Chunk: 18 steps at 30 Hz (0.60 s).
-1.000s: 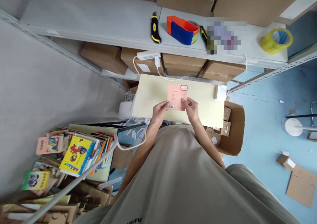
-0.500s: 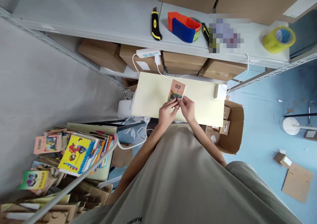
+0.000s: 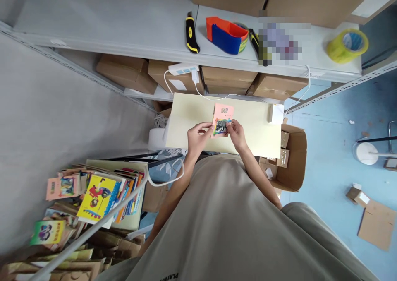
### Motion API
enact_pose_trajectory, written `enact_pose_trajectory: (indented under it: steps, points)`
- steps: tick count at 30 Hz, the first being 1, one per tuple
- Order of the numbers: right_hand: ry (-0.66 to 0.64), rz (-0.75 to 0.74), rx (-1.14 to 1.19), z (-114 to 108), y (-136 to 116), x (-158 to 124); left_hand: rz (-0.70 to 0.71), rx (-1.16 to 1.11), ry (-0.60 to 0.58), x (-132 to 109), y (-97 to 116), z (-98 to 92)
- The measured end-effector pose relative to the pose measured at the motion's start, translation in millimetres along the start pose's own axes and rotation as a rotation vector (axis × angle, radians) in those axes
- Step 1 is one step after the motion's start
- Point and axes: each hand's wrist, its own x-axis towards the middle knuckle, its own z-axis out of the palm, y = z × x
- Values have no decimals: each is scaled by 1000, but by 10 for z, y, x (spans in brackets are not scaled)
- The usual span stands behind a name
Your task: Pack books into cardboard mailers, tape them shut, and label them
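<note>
A small pink book [image 3: 222,114] with a dark picture in a rainbow border on its cover is held above the pale yellow tabletop [image 3: 186,111]. My left hand [image 3: 198,139] grips its left edge between thumb and fingers. On the other side, my right hand [image 3: 236,133] pinches the right edge, its thumb on the cover. The cover faces up toward me. A small white box [image 3: 276,114] stands at the table's right end.
A grey shelf [image 3: 124,28] behind the table carries a utility knife [image 3: 191,33], an orange and blue strap [image 3: 228,37] and yellow tape [image 3: 347,46]. Stacked books [image 3: 99,196] lie at lower left. An open carton [image 3: 293,161] stands right of the table. A white tube [image 3: 89,229] crosses the lower left.
My left hand has moved left, away from my right hand, onto the book's left edge. The book has turned more upright in view, and more of its cover shows.
</note>
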Motion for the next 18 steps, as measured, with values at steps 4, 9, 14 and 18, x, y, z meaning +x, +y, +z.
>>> enact_pose_trajectory:
  steps: [4,9,14,18]
  points:
    - [-48,-29,82,14,14,51,278,142,-172,-149,190,141]
    - [-72,-16,110,8,-16,31,361,239,-265,-259,172,266]
    - [-24,-48,101,-69,23,67,350,224,-125,-180,154,148]
    - [-9,-72,51,-60,-20,17,300,248,-9,48,42,-24]
